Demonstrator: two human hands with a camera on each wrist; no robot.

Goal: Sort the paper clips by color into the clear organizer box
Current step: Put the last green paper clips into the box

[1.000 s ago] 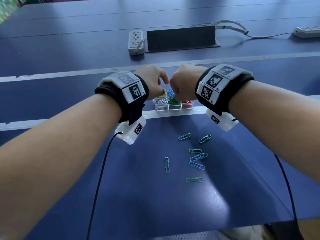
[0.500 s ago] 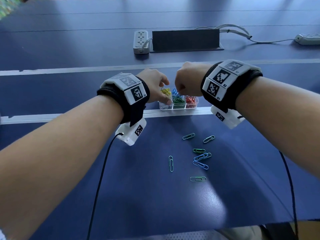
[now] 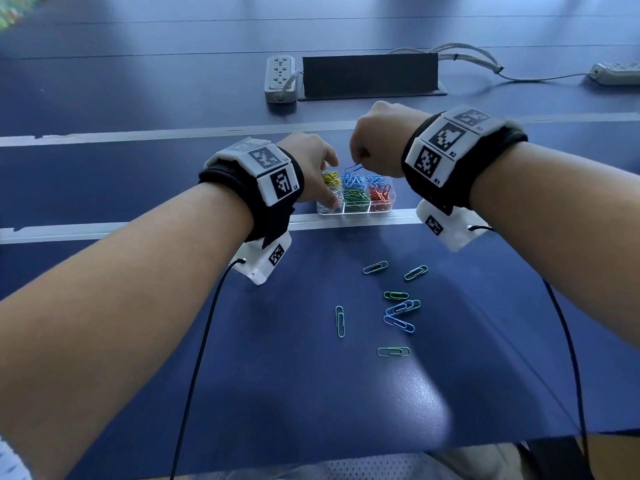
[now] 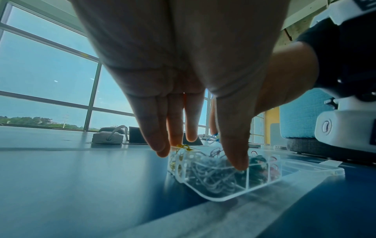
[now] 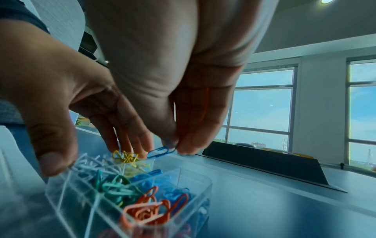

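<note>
The clear organizer box (image 3: 356, 212) sits just past a white tape line, with yellow, blue, white, green and red clips sorted in its compartments. My left hand (image 3: 330, 183) holds the box's left end, thumb (image 4: 237, 161) on the near rim and fingers (image 4: 160, 148) at the far corner. My right hand (image 3: 360, 163) hovers over the far row and pinches one blue paper clip (image 5: 160, 151) between thumb and forefinger, above the blue compartment (image 5: 154, 178). Several loose green and blue clips (image 3: 398, 308) lie on the table nearer to me.
A grey power strip (image 3: 280, 77) and a black raised panel (image 3: 370, 77) stand behind the box, with cables running right to a second strip (image 3: 616, 74). Wrist-camera cables hang off the table's front edge (image 3: 346, 455).
The hands, close together a second ago, have parted. My left hand dropped onto the box's left end. My right hand shifted right and now shows the blue clip over the box.
</note>
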